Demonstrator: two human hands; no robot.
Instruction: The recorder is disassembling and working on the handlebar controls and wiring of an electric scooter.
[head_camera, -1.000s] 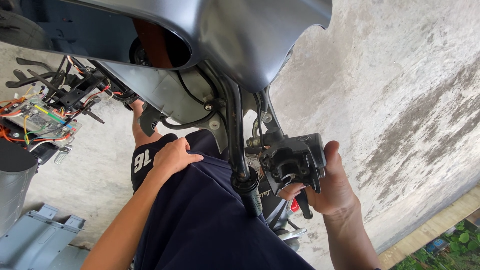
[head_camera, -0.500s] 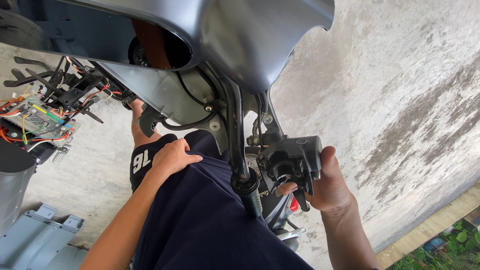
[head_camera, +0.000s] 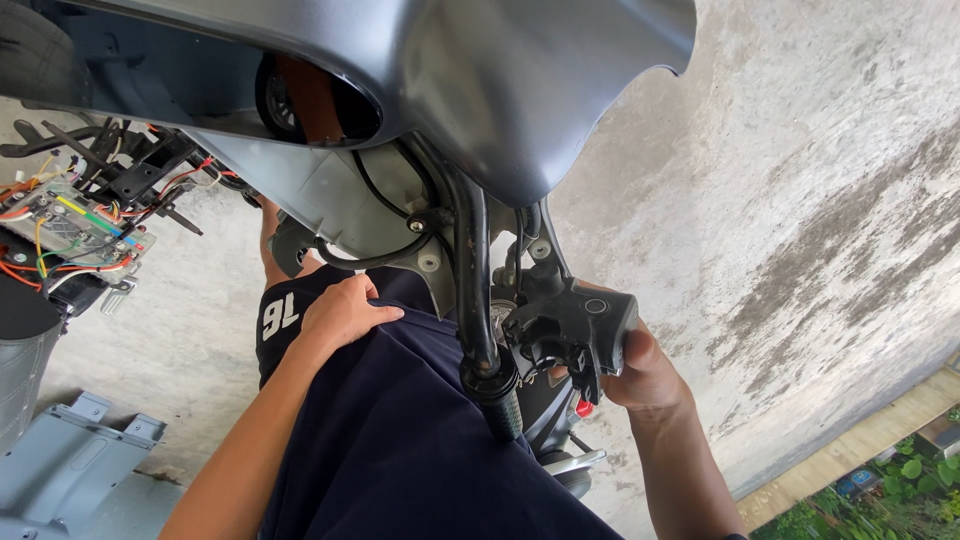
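My right hand (head_camera: 645, 372) grips the black switch housing (head_camera: 572, 322) on the scooter's handlebar, just beside the black rubber grip (head_camera: 497, 395). The black handlebar tube (head_camera: 470, 270) rises from there into the grey front cover (head_camera: 470, 80) of the scooter. My left hand (head_camera: 345, 312) rests flat on my thigh, on the dark blue shorts (head_camera: 400, 440), and holds nothing. Black cables run behind the cover near the tube.
An opened electronics unit with coloured wires (head_camera: 70, 225) lies on the concrete floor at the left. Grey plastic body panels (head_camera: 70, 470) lie at the lower left. A concrete wall (head_camera: 800, 220) fills the right side, with green plants (head_camera: 880, 490) at the lower right corner.
My right hand and the switch housing have shifted slightly left, toward the handlebar tube. My left hand stays on my thigh.
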